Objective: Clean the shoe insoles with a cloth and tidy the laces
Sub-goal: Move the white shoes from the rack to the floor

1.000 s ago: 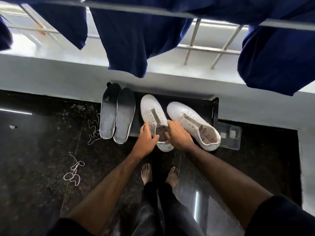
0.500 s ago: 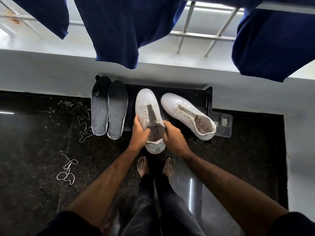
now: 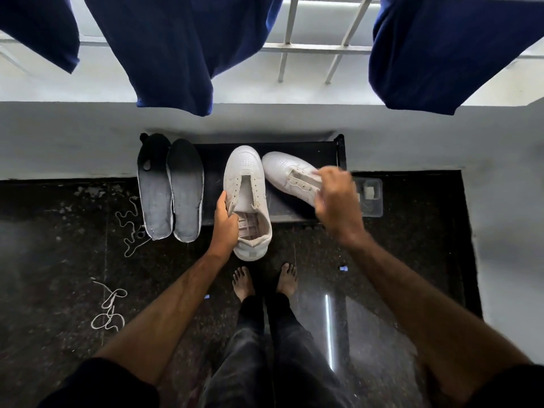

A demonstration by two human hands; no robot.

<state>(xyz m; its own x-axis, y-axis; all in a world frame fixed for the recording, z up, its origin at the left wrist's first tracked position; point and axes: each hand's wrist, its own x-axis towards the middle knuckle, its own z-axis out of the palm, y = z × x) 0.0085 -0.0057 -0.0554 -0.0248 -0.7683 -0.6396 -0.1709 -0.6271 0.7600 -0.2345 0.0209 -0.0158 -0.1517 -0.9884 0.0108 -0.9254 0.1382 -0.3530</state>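
Note:
Two white laceless shoes sit on a low black rack by the wall. My left hand grips the left side of the left shoe near its opening, where the bare inner sole shows. My right hand is blurred over the heel end of the right shoe; its grip is unclear. Two dark insoles lean side by side on the rack's left end. Two white laces lie loose on the dark floor, one near the insoles and one further left. No cloth is in sight.
Dark blue garments hang from a line overhead, in front of a window grille. A clear plastic box sits right of the rack. My bare feet stand on the speckled black floor just before the shoes.
My right hand left the left shoe and swung right over the right shoe. The left shoe's tongue now stands raised, and my left hand still holds that shoe's side.

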